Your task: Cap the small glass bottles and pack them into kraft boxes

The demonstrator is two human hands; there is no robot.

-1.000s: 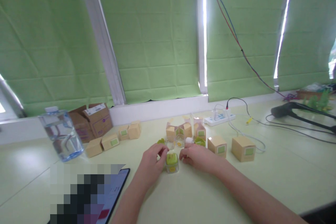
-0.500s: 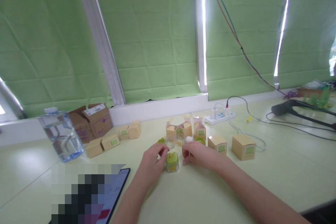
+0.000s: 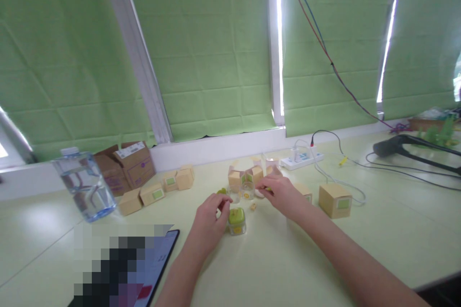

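A: Where does the green-lidded jar (image 3: 236,221) sit?

B: Upright on the counter (image 3: 295,259), lid on, right in front of the person. The left hand (image 3: 208,216) has its grip closed on the jar's left side, fingertips up at the lid.

A: And the other hand?

B: The right hand (image 3: 283,193) is behind the jar and to its right. Its fingers are drawn together among the open jars (image 3: 240,195), but the spot is too blurred to tell whether that grip holds anything.

A: How would you handle this well?

B: My judgement is light side pressure from the left, so the jar stays flat and does not tip. Any reach with the right should be low and slow. A small tan bit (image 3: 253,206) lies loose just behind the jar on its right, and a brush would send it skidding.

A: What crowds the spot?

B: Tan boxes (image 3: 248,176) stand close behind the jar, touching one another, and a lone box (image 3: 334,200) stands well to its right. A loose green lid (image 3: 221,191) lies just behind its left. Far to the jar's left are a water bottle (image 3: 84,186) and a brown carton (image 3: 129,163). A tablet (image 3: 160,259) lies left of the jar, nearer the person. A power strip (image 3: 301,159) with its cables sits far behind and to the right — well apart from both hands.
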